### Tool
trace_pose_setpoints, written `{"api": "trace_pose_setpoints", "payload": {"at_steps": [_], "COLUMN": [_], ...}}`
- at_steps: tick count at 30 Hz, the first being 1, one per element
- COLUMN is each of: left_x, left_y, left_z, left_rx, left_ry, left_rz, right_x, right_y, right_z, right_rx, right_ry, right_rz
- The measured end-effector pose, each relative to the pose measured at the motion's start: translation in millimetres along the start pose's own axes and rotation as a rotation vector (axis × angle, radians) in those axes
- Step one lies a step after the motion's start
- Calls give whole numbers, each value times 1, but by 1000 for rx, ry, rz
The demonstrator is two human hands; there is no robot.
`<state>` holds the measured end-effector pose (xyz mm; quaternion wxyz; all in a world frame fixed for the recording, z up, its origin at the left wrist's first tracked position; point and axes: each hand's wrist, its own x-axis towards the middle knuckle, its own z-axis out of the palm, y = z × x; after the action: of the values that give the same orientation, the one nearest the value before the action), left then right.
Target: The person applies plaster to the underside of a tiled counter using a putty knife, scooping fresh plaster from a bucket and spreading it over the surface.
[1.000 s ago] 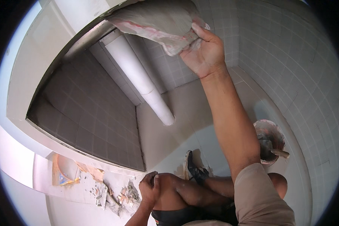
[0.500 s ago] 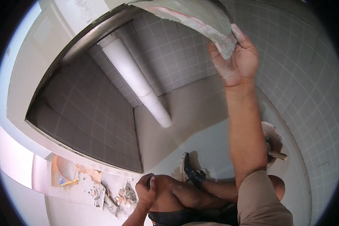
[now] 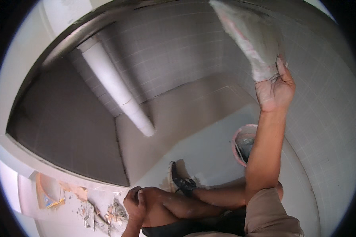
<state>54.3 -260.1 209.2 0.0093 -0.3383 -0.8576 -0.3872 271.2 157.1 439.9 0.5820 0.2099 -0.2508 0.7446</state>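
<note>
High on the right, my right hand (image 3: 275, 89) grips the near end of a grey, plaster-smeared flat piece (image 3: 251, 37) with pinkish edges; it slants up and away from my palm. My left hand (image 3: 134, 205) is at my bent knee (image 3: 150, 197), its dirty fingers curled; what they hold, if anything, I cannot make out. Below my raised right forearm, a pink-rimmed bucket (image 3: 238, 144) with grey material inside is partly hidden.
Grey tiled walls (image 3: 170, 47) surround the recess, framed by a pale curved-looking edge (image 3: 67, 179). A white vertical pipe (image 3: 110, 79) meets the floor (image 3: 174, 114). My shoe (image 3: 178, 177) is on the floor. Rubble (image 3: 114, 213) and torn cardboard (image 3: 73, 189) lie lower left.
My right hand has moved right and down with the flat piece, which now slants more steeply. The surroundings have shifted left in the view. My left hand stays at the knee.
</note>
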Motion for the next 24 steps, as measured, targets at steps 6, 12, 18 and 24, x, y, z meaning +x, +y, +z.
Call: {"api": "trace_pose_setpoints", "payload": {"at_steps": [6,12,18,24], "left_x": [1,3,3,1], "left_y": [-6,-7,-3,-10], "left_z": [6,6,6,4], "left_rx": [-37,-40,-70,-47], "left_ry": [-23,-6,9,-40], "left_rz": [-34,-8,-27,-63], "right_x": [33,103,121,41], "right_y": [3,61,83,103], "right_z": [-34,-15,57,18], "right_rx": [-518,-592,-753,-906], "right_ry": [265,345,322,278], "right_rz": [-313,-506,-507,-572]}}
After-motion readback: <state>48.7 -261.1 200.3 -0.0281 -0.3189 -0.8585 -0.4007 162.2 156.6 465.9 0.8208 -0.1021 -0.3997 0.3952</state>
